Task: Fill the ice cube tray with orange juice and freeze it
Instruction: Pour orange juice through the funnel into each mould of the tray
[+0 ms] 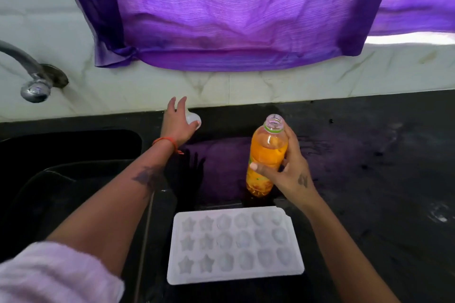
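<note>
A white ice cube tray (235, 275) with star and round moulds lies on the black counter near me, its moulds without juice. Behind it stands an uncapped plastic bottle of orange juice (267, 152), upright on the counter. My right hand (288, 172) grips the bottle round its middle. My left hand (176, 122) reaches to the back of the counter, by the wall, and its thumb and fingers pinch a small white bottle cap (193, 119).
A black sink (73, 155) lies to the left under a metal tap (32, 81). A purple curtain (234, 15) hangs over the white tiled wall behind. The black counter (369, 167) stretches to the right, wet in places.
</note>
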### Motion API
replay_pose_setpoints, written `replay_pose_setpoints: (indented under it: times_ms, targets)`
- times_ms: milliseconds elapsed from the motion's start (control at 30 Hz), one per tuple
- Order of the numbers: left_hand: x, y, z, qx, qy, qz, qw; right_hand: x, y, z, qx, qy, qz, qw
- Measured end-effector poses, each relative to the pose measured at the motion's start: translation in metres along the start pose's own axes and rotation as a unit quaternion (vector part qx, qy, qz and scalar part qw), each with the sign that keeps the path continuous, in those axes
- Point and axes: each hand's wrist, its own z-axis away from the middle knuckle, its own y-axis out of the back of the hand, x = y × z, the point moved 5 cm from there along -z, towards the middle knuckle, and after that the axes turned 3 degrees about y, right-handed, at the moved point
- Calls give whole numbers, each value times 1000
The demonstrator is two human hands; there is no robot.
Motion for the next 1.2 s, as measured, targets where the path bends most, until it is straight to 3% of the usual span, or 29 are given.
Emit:
replay_pose_setpoints:
  times_ms: [167,300,500,567,633,733,833,900,1067,1200]
  targets:
    - [-19,-21,-46,-45,16,-34,998,3,-2,1,40,-3,15,999]
    - [-25,-20,-58,-3,40,-16,999,1,-3,1,39,-15,11,999]
    - [-16,5,-20,38,41,141,988,-3,-4,4,50,-24,40,998]
    - [-14,12,6,1,82,304,949,-5,-5,8,45,-26,50,997]
    - [-11,16,41,-61,129,446,884,-6,-8,17,49,-30,45,997]
    - [-10,17,101,-139,193,533,812,-1,-8,47,138,-42,46,989]
    - [-15,10,155,-179,257,543,779,7,-9,83,246,-66,22,967]
    - [-15,4,186,-198,290,540,765,12,-20,95,203,-97,20,974]
    - [-5,-5,235,-239,315,526,753,9,-58,94,-46,-130,32,990]
    - [-3,-1,254,-231,314,511,766,0,-72,88,-97,-73,123,985]
